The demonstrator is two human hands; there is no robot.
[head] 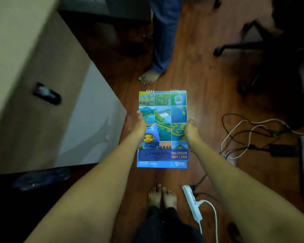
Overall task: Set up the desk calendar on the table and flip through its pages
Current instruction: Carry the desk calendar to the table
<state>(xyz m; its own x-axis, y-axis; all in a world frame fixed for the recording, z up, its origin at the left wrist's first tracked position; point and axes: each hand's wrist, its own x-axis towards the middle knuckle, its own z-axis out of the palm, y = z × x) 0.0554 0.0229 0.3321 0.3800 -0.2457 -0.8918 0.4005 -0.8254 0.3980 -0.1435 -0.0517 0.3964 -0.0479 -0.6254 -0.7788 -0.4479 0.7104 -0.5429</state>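
The desk calendar (162, 118) is a folded-flat, spiral-bound booklet with a blue and green picture cover showing a cartoon mascot and the word CALENDAR. I hold it out in the air over the wooden floor, cover facing up, spiral at the far end. My left hand (136, 126) grips its left edge and my right hand (191, 130) grips its right edge, thumbs on top. The beige table (25, 64) stands to the left, its corner close to my left hand.
A black phone-like object (46, 93) lies on the table. Another person's leg and bare foot (150, 77) stand ahead. An office chair base (244, 46) is at the right. Tangled cables (249, 134) and a white power strip (192, 202) lie on the floor by my feet.
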